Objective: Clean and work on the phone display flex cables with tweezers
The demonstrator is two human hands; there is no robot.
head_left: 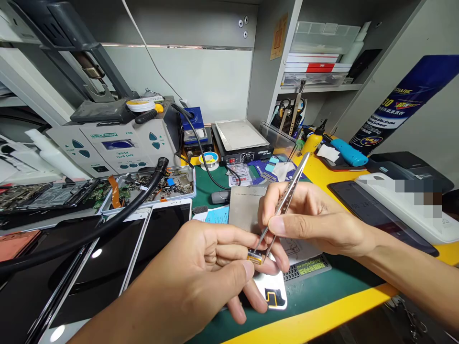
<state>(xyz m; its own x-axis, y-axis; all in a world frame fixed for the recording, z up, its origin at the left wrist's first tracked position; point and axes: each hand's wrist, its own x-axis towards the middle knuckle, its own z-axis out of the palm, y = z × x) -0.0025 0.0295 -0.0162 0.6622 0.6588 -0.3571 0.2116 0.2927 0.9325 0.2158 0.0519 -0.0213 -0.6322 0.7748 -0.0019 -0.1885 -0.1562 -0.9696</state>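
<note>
Near the middle of the view, my left hand (211, 267) is closed, pinching a small gold-and-black part (255, 257) between thumb and fingers. Its exact kind is too small to make out. My right hand (308, 215) grips a pair of metal tweezers (292, 187) with holes along the arms. The tweezer tips point down and meet the small part, one at each end; whether they clamp it I cannot tell. Below my left hand's fingers lies a white phone-like piece (282, 286) with a black and gold patch, partly hidden by the fingers.
A green mat (344, 284) covers the yellow table. Left are a hot-air station (118, 152), its black hose (139, 200), a tray of circuit boards (185, 185) and large screens (103, 267). A heating plate (244, 136) stands behind; a blue spray can (405, 102) is right.
</note>
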